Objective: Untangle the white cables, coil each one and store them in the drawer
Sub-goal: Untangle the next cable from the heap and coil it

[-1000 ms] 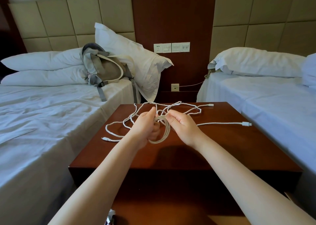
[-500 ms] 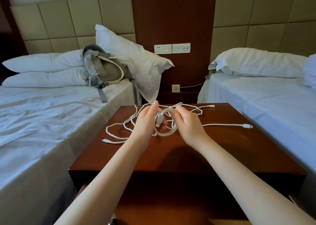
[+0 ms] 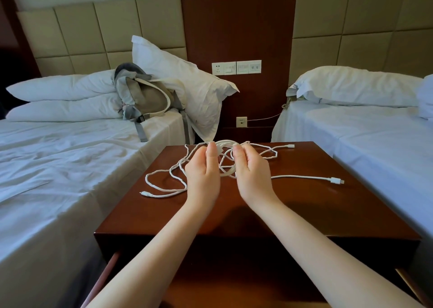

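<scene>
A small coil of white cable (image 3: 226, 170) hangs between my two hands above the wooden nightstand (image 3: 304, 209). My left hand (image 3: 203, 177) pinches its upper part, with a plug by the thumb. My right hand (image 3: 251, 173) grips the coil's right side with curled fingers. A loose tangle of white cable (image 3: 164, 181) lies on the nightstand behind and left of my hands, one plug end (image 3: 144, 193) at the left. Another strand runs right to a plug (image 3: 336, 180), and a third plug (image 3: 290, 146) lies at the back. The drawer (image 3: 112, 268) below the top stands pulled out; its inside is hidden.
The nightstand stands between two white beds. A grey backpack (image 3: 143, 99) and pillows (image 3: 65, 97) lie on the left bed. A wall socket panel (image 3: 236, 67) sits on the wooden headboard behind, and a thin cord runs from a lower socket (image 3: 241, 121) to the right bed.
Both hands have lifted the coil higher and farther back over the nightstand. The coil has grown tighter, with the plug now at my left thumb.
</scene>
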`<state>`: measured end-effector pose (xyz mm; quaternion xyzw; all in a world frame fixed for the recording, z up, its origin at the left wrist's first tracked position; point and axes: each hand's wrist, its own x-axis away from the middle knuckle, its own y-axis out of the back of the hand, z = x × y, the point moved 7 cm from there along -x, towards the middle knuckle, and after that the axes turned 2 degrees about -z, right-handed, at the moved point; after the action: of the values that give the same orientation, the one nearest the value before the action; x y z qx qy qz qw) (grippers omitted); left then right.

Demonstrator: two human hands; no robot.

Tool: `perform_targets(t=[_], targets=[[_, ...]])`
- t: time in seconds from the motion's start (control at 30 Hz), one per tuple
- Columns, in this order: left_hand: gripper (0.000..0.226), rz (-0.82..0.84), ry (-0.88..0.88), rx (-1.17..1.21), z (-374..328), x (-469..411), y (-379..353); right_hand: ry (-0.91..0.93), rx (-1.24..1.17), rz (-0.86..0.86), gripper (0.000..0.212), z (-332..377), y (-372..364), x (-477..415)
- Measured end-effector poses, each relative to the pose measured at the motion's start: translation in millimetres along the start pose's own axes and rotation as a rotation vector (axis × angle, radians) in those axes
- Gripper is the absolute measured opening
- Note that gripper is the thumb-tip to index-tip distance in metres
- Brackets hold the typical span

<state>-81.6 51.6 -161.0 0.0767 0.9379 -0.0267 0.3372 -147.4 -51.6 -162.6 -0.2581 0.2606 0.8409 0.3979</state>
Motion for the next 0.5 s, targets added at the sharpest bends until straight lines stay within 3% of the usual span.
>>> perform_targets(t=[0.27, 0.4, 0.5], targets=[[0.042, -0.044, -0.123, -0.104, -3.3, -8.1, 11.5, -0.003, 0.079, 0.101, 0.031, 1.3, 2.9, -6.4], [0.036, -0.062, -0.094, -0.214, 9.1, -15.8, 22.0, 0.103, 0.113, 0.037, 0.031, 7.0, 17.4, -14.3], [0.038, -0.128, -0.049, -0.228, 15.8, -20.6, 31.2, 0.084, -0.015, 0.205, 0.026, 8.5, 2.6, -8.6]])
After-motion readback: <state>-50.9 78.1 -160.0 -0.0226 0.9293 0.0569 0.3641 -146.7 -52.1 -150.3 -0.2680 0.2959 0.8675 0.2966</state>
